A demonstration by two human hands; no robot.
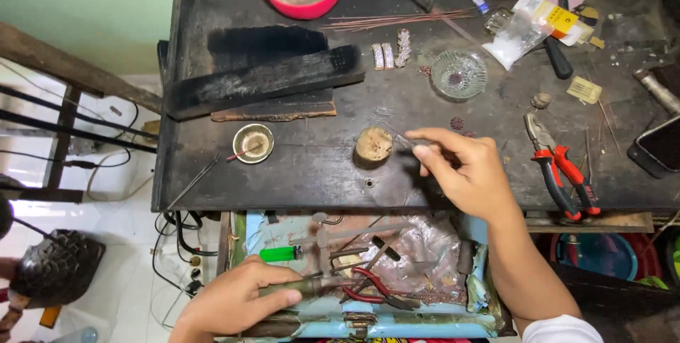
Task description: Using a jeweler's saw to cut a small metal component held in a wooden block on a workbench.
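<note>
While our left hand (237, 300) gripped a dark tool handle (301, 287) over the open drawer (397, 318), our right hand (464, 169) pinched what seemed a thin clear rod (398, 136), its tip just beside the small wooden block (373, 146) on the dark counter (319, 166).

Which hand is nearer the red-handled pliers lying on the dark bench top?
The right hand. It hovers over the bench just left of the red-handled pliers, not touching them. The left hand is far off, lower left, over the open drawer.
</note>
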